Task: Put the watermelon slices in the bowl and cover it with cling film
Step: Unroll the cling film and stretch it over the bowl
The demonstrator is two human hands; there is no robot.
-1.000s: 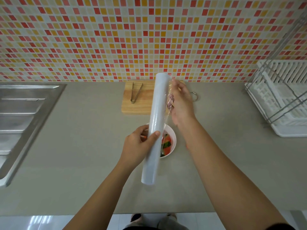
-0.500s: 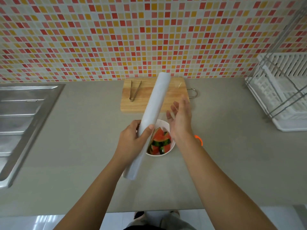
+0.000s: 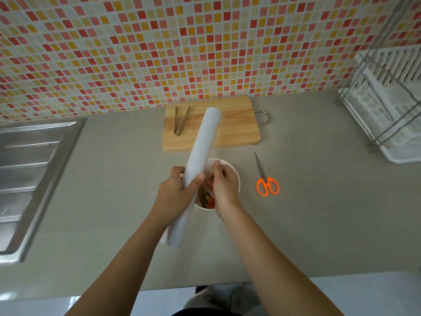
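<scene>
A white bowl [image 3: 232, 172] stands on the grey counter, with red and green watermelon slices [image 3: 208, 200] inside, mostly hidden by my hands. My left hand [image 3: 174, 192] is shut around the middle of a long white roll of cling film [image 3: 201, 147], held tilted above the bowl's left side. Next to the roll and over the bowl, my right hand [image 3: 222, 187] has its fingertips pinched together at the roll's surface. Whether it grips the film's loose edge is too unclear to tell.
A wooden cutting board [image 3: 232, 128] with metal tongs [image 3: 180, 120] lies behind the bowl. Orange-handled scissors [image 3: 265, 180] lie right of the bowl. A steel sink drainboard [image 3: 29, 169] is at the left, a white dish rack [image 3: 387, 106] at the right.
My right hand dropped from the roll's top end to beside my left hand over the bowl. The roll tilted further and sank. The scissors came into view.
</scene>
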